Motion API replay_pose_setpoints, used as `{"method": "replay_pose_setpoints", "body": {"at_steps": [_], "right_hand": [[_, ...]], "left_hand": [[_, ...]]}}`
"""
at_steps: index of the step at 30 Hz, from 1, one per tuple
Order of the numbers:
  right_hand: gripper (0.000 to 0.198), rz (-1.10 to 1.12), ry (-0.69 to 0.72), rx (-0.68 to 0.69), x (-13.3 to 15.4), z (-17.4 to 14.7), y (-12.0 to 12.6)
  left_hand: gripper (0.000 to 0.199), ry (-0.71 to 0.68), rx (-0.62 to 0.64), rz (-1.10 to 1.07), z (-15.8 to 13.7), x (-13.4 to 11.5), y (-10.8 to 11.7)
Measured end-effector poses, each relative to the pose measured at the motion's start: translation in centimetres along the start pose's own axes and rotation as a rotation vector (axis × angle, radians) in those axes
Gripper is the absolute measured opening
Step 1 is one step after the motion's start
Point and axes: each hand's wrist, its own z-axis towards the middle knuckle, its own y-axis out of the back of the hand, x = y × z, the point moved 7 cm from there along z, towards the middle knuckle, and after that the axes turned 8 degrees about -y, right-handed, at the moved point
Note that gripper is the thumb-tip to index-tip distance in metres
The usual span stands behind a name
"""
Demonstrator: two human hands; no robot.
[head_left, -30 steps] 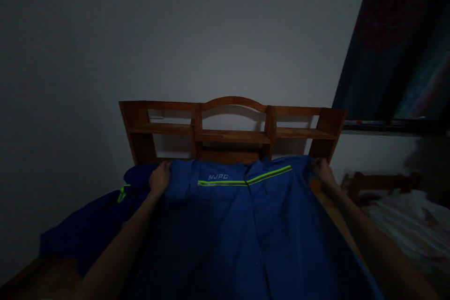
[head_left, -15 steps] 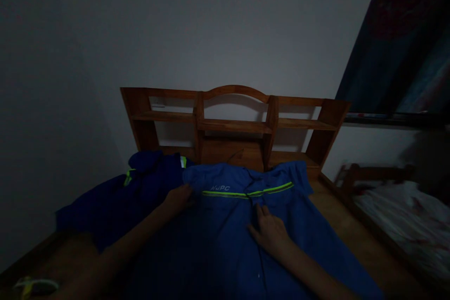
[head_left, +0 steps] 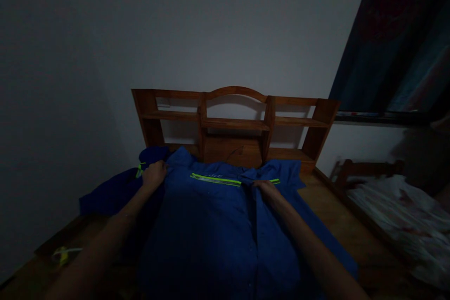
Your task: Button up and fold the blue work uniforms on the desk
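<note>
A blue work shirt (head_left: 211,215) lies spread in front of me, with a yellow-green reflective stripe across its chest and pale lettering above it. My left hand (head_left: 154,174) is closed on the shirt's left edge, close to the short sleeve. At the front opening, my right hand (head_left: 265,187) grips the placket just under the stripe, its fingertips partly hidden in the cloth. Beside my left forearm, a darker blue garment (head_left: 112,192) with reflective trim sits bunched up, partly covered by the shirt and my arm.
Behind the shirt stands a wooden shelf headboard (head_left: 234,125) against the wall. Wooden boards (head_left: 326,206) show at the right, beside a white plastic-like sheet (head_left: 397,206). A blurred yellow and white item (head_left: 63,257) is at lower left. A dark curtain (head_left: 393,47) hangs upper right.
My left hand has moved left and up, pulling the shirt's edge outward. My right hand, earlier flat with fingers spread on the front, has moved up and closed on the placket.
</note>
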Motion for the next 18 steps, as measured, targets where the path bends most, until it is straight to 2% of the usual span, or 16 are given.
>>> {"method": "replay_pose_setpoints", "body": {"at_steps": [2,4,6,8,9,10,14,15,16,18], "right_hand": [[0.038,0.073,-0.007,0.104,0.4,-0.5,-0.7],[0.045,0.136,0.031,0.138,0.9,-1.8,-1.1],[0.052,0.2,0.132,0.012,2.0,-3.7,-0.6],[0.053,0.303,0.241,-0.148,3.5,-6.4,-0.3],[0.053,0.366,0.26,-0.162,4.3,-7.9,-0.9],[0.055,0.441,0.25,-0.107,4.9,-9.3,-2.3],[0.064,0.767,0.069,0.485,6.9,-15.5,-12.2],[0.064,0.879,0.031,0.53,7.1,-16.6,-13.8],[0.063,0.981,-0.032,0.506,6.9,-17.3,-14.8],[0.062,1.16,-0.16,0.383,6.1,-17.8,-15.4]], "left_hand": [[0.03,-0.059,-0.127,0.075,-0.6,-2.1,0.9],[0.034,-0.193,-0.303,0.122,-1.7,-5.7,2.3],[0.035,-0.367,-0.392,0.101,-3.1,-10.2,3.4],[0.029,-0.526,-0.381,0.023,-4.7,-15.1,4.1],[0.026,-0.584,-0.377,-0.03,-5.6,-17.6,4.5],[0.024,-0.624,-0.376,-0.085,-6.4,-20.1,5.0],[0.019,-0.652,-0.402,-0.336,-9.3,-28.6,7.0],[0.019,-0.675,-0.4,-0.392,-10.0,-30.4,7.4],[0.019,-0.707,-0.393,-0.439,-10.8,-32.0,7.7],[0.019,-0.789,-0.361,-0.499,-12.5,-34.5,8.0]]}}
